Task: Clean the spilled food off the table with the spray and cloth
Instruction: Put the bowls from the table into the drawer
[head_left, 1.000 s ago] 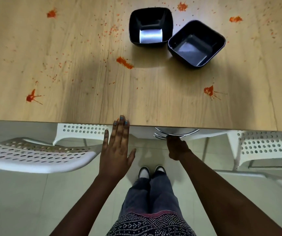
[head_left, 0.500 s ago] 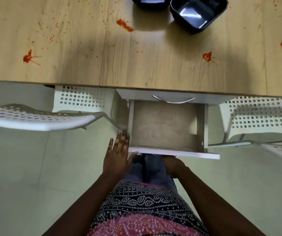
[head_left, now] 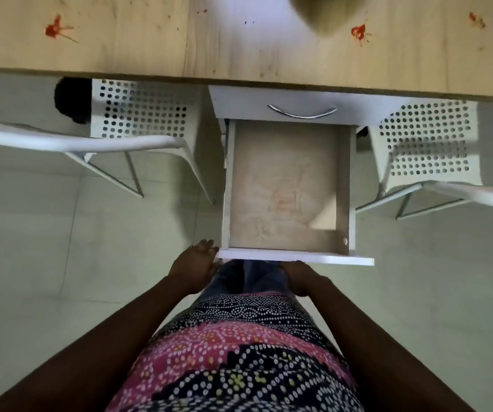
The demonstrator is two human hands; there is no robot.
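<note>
The wooden table [head_left: 239, 49] fills the top of the head view, with red food splatters at the left [head_left: 53, 28] and right [head_left: 358, 32]. Below its edge a white drawer [head_left: 296, 258] is pulled far out, and its brown bottom [head_left: 284, 185] holds nothing. My left hand [head_left: 194, 269] rests against the left end of the drawer front, fingers fairly straight. My right hand [head_left: 301, 278] is under the drawer front, its fingers hidden below the panel. No spray or cloth is in sight.
A second, closed drawer [head_left: 301, 107] with a curved metal handle sits above the open one. White perforated chairs stand at the left [head_left: 138, 120] and right [head_left: 426, 144] of the drawers. Pale floor tiles [head_left: 61, 263] lie on both sides of me.
The lower drawer has gone from closed to pulled far out toward me. Both hands came back with its front, and the view dropped so the black bowls left the frame.
</note>
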